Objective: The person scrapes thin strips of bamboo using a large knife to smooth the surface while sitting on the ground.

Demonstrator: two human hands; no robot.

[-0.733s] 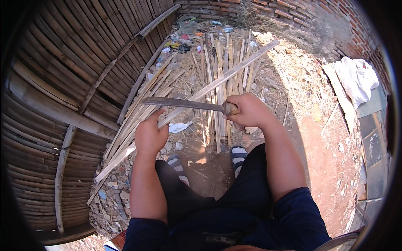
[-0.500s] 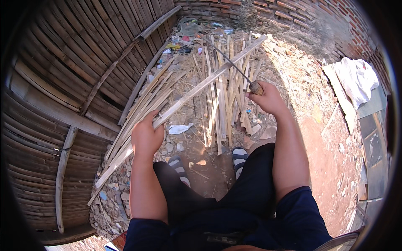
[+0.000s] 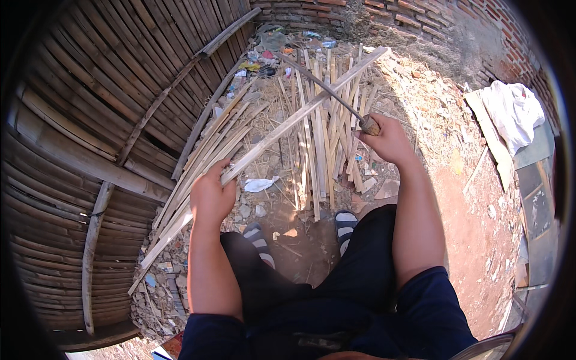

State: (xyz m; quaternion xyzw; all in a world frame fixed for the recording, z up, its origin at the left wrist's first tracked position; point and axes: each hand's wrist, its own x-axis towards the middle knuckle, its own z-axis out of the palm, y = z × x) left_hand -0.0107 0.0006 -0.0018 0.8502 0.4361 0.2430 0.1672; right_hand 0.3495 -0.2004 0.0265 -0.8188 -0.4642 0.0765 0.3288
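A long pale strip of wood or bamboo (image 3: 282,129) runs slantwise before me, from the far right down past my left forearm to the lower left. My left hand (image 3: 213,195) is closed around its lower part, thumb side up. In my right hand (image 3: 387,139) is the short wooden handle of a long, narrow dark-bladed knife (image 3: 342,103). Its blade points to the far left and crosses the strip near the strip's upper end, seemingly resting against it. Beneath them, many similar thin strips (image 3: 318,162) lie in a loose bundle on the ground.
A second bundle of strips (image 3: 207,141) lies along the slatted bamboo wall (image 3: 132,78) at left. Rubble and litter (image 3: 270,42) spread toward the brick wall (image 3: 408,18). A white cloth (image 3: 513,114) lies over boards at right. My sandalled feet (image 3: 259,243) are close below the middle bundle.
The knife blade has turned so that more of its flat side shows, its tip slightly further left. Both hands and the strip have barely moved.
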